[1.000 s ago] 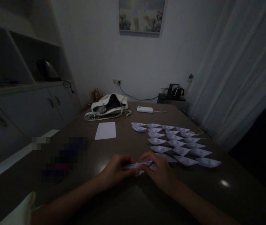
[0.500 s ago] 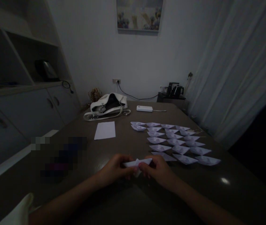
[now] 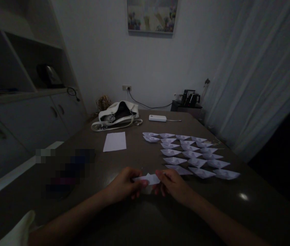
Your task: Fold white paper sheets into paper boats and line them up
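A small white paper boat (image 3: 150,179) is held between my two hands, low over the near part of the table. My left hand (image 3: 126,184) pinches its left end, thumb in front and fingers behind. At the other end, my right hand (image 3: 173,184) has its thumb and forefinger closed on the paper. Several finished-looking paper boats (image 3: 191,154) stand in rows just beyond my right hand. White paper sheets (image 3: 115,141) lie flat farther off to the left.
On the dark table (image 3: 140,153), a white handbag (image 3: 119,114) rests at the far left, with a white power bank (image 3: 157,118) and short cable to its right. Something blurred out (image 3: 70,171) is at the left. A curtain (image 3: 239,68) hangs on the right.
My right thumb has shifted from the boat's middle out to its right end. My left hand keeps its hold. The boats in rows have not moved.
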`<state>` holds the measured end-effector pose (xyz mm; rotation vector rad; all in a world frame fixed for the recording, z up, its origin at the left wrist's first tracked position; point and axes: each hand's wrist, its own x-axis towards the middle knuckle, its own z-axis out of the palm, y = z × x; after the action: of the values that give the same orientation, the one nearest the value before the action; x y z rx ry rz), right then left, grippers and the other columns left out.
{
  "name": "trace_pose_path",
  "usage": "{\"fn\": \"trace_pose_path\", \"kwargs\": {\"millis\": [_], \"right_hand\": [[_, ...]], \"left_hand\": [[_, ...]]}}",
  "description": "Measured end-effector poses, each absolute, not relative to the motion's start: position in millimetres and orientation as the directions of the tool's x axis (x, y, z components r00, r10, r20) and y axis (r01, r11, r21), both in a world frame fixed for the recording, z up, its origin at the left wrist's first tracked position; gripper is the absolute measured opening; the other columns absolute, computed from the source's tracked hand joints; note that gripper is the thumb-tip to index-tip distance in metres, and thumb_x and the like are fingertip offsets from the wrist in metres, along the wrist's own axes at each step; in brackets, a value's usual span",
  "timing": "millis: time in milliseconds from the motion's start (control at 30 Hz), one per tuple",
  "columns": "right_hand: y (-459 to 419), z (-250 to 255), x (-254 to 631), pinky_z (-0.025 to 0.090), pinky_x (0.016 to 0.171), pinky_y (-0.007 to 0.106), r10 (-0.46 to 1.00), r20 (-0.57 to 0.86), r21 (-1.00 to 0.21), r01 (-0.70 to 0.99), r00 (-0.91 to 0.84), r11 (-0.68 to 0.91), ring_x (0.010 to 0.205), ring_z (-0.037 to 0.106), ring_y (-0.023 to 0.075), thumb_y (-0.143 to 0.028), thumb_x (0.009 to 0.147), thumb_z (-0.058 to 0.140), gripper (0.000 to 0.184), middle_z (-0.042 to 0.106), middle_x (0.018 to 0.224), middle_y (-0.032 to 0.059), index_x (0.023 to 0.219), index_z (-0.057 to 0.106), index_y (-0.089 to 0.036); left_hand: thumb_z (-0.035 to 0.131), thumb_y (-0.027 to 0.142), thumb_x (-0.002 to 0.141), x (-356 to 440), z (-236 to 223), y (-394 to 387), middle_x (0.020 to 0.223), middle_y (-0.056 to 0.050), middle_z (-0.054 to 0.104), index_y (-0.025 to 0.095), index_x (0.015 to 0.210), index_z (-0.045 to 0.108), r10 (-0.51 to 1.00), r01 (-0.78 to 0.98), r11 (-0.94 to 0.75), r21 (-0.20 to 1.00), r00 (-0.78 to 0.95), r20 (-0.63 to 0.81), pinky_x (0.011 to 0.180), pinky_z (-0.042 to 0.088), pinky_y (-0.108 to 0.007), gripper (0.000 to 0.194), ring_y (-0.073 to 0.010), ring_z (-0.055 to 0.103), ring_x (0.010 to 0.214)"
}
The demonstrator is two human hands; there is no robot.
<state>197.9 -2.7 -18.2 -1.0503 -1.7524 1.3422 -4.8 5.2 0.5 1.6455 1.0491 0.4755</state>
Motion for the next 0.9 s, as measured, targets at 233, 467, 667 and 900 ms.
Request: {"fn": "trace_pose_path", "kwargs": {"millis": [233, 467, 667, 900], "right_hand": [[1.9, -17.1, 200.6, 0.027, 0.035, 0.018, 0.931, -0.004, -0.992, 0.116, -0.366, 0.041, 0.034, 0.043, 0.0066, -0.074, 0.078, 0.045, 0.063, 0.057, 0.046, 0.0002, 0.059, 0.058, -0.015], [-0.8, -8.5, 201.1, 0.027, 0.034, 0.018, 0.931, 0.007, -0.996, 0.084, -0.365, 0.041, 0.034, 0.046, 0.0074, -0.076, 0.076, 0.045, 0.066, 0.058, 0.047, 0.0022, 0.056, 0.058, -0.014], [1.5, -11.1, 203.6, 0.026, 0.034, 0.018, 0.935, 0.009, -0.993, 0.104, -0.355, 0.049, 0.034, 0.046, 0.0076, -0.074, 0.079, 0.042, 0.067, 0.060, 0.047, 0.0041, 0.058, 0.061, -0.013], [0.4, -14.3, 201.3, 0.030, 0.035, 0.019, 0.942, 0.086, -0.975, 0.167, -0.325, 0.147, 0.033, 0.044, 0.0079, -0.073, 0.082, 0.039, 0.068, 0.057, 0.045, 0.0035, 0.054, 0.060, -0.014]], "left_hand": [[0.049, 0.065, 0.080, -4.6, -1.4, 9.7, 0.047, 0.003, 0.054, 0.015, 0.068, 0.057, 0.803, 0.326, -0.026, 0.945, 0.570, -0.174, 0.039, 0.032, -0.019, 0.052, -0.0083, 0.043, 0.038], [0.051, 0.068, 0.077, -6.9, -6.6, 12.7, 0.045, 0.004, 0.056, 0.014, 0.071, 0.060, 0.767, 0.266, 0.050, 0.963, 0.607, -0.208, 0.036, 0.029, -0.018, 0.055, -0.0075, 0.042, 0.035], [0.055, 0.068, 0.075, -8.4, -10.0, 15.9, 0.042, 0.004, 0.054, 0.015, 0.064, 0.058, 0.795, 0.236, 0.044, 0.971, 0.580, -0.177, 0.037, 0.030, -0.018, 0.055, -0.0073, 0.041, 0.035], [0.057, 0.063, 0.076, -5.4, -7.7, 13.1, 0.059, -0.001, 0.065, 0.014, 0.072, 0.063, 0.763, 0.209, 0.066, 0.976, 0.619, -0.184, 0.044, 0.037, -0.020, 0.050, -0.0094, 0.051, 0.045]]}}
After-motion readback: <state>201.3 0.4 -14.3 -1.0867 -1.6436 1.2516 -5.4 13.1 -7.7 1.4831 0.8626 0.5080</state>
